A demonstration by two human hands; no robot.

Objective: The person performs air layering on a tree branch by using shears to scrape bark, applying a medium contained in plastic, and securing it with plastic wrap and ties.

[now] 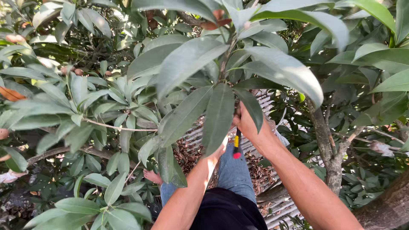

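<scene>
Both my arms reach up into a cluster of large green leaves (221,72) on a thin stem. My right hand (248,126) is closed around a small tool (237,147) whose yellow and black handle with a red tip hangs below the palm; its working end is hidden behind the leaves. My left hand (218,152) is almost wholly covered by a long drooping leaf (218,117). Only its wrist and forearm show, close beside the tool handle. What the left fingers touch is hidden.
Dense foliage surrounds me on all sides. A slim trunk (330,153) rises at the right and a thick one (387,208) crosses the bottom right corner. Below are my jeans-clad leg (233,170), a bare foot (151,175) and a corrugated roof (277,204) strewn with dry leaves.
</scene>
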